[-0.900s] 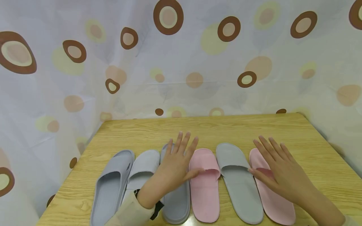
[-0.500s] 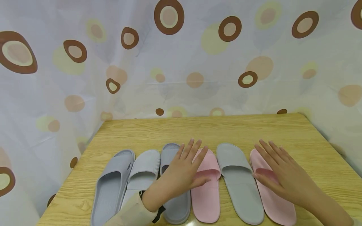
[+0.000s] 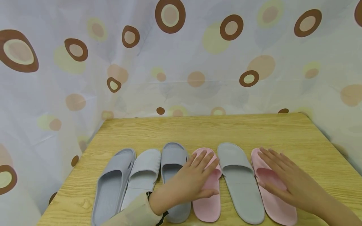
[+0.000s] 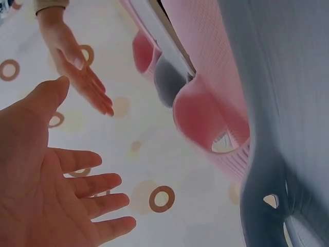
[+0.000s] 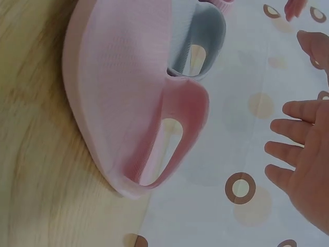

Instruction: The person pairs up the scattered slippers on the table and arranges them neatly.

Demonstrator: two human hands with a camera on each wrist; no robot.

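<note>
My left hand (image 3: 190, 182), fingers straight and thumb held out, hovers above a pink slipper (image 3: 207, 205) and the edge of a blue-grey slipper (image 3: 173, 155). In the left wrist view, the palm of that left hand (image 4: 56, 200) shows bare, apart from the slippers. Over another pink slipper (image 3: 278, 207) at the right end of the row is my right hand (image 3: 297, 185), its fingers also stretched out. The right wrist view has the right hand (image 5: 308, 149) well away from the pink slipper (image 5: 121, 77), holding nothing. Between the two pink slippers lies a grey slipper (image 3: 243, 194).
Farther left in the row are a light grey slipper (image 3: 144, 175) and a blue-grey slipper (image 3: 110, 185). All lie toes away on a wood-grain table (image 3: 203, 130). A white sheet with brown and yellow spots (image 3: 181, 62) surrounds the table's back and sides.
My left hand has moved right and lower in the head view, uncovering more of the middle blue-grey slipper. My right hand has shifted slightly right and lower. The slippers have stayed put.
</note>
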